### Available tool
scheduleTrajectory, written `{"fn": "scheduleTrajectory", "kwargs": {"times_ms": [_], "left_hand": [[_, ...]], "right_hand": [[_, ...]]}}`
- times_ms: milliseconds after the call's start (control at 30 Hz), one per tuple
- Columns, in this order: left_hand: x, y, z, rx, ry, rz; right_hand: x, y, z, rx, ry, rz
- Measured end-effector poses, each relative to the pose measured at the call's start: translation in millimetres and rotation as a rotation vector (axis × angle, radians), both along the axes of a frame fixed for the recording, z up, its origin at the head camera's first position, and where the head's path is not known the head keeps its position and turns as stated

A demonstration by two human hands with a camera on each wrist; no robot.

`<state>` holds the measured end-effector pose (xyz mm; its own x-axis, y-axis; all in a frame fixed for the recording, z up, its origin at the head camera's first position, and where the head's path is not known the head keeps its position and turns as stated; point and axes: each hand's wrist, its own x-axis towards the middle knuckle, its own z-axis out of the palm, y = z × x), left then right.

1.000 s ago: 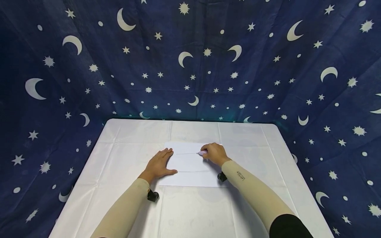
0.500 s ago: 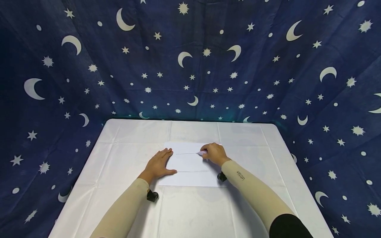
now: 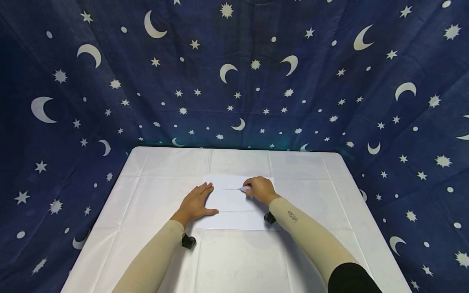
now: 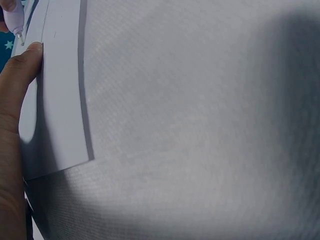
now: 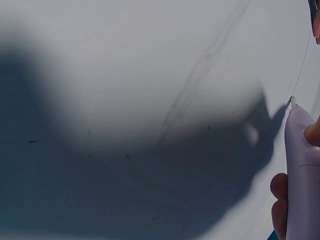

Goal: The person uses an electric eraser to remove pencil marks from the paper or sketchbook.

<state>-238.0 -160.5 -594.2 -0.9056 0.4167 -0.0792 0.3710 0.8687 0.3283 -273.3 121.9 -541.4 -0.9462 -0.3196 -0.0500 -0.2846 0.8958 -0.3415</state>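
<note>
A white sheet of paper (image 3: 234, 221) lies on the table. My left hand (image 3: 196, 201) rests flat on its left edge, fingers extended and thumb out to the side. My right hand (image 3: 261, 190) grips a lilac, pen-shaped electric eraser (image 5: 302, 165), its slim pale tip touching the paper at the right end of a thin pencil line (image 3: 227, 189). Below it, a smudged streak (image 5: 190, 82) runs across the sheet, with small dark crumbs scattered around. In the left wrist view, the left thumb (image 4: 25, 65) presses the paper, and the eraser's nose shows beyond it.
The white-covered table (image 3: 165, 167) extends around the paper on all sides. A dark blue curtain (image 3: 205, 53) with moons and stars hangs behind and at both sides. Both forearms wear beige sleeves (image 3: 311, 232) with small black wrist cameras (image 3: 188, 241).
My right hand has shifted slightly left along the pencil line with the electric eraser, and the visible line is a little shorter. The left hand stays in place.
</note>
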Motion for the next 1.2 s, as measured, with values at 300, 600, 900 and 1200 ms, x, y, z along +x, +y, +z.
{"fn": "scheduleTrajectory", "kwargs": {"times_ms": [300, 600, 900, 1200], "left_hand": [[-0.8, -0.5, 1.5, -0.007, -0.015, 0.006], [-0.7, -1.3, 0.7, 0.018, 0.007, -0.006], [-0.9, 0.1, -0.5, 0.014, 0.006, -0.009], [-2.4, -0.5, -0.6, 0.003, -0.011, -0.006]], "right_hand": [[0.4, 3.4, 1.5, 0.022, 0.000, -0.016], [-0.5, 7.6, 2.8, 0.018, 0.017, -0.011], [1.5, 0.2, 2.9, 0.018, 0.009, -0.002], [-0.1, 1.4, 0.1, 0.018, 0.015, -0.007]]}}
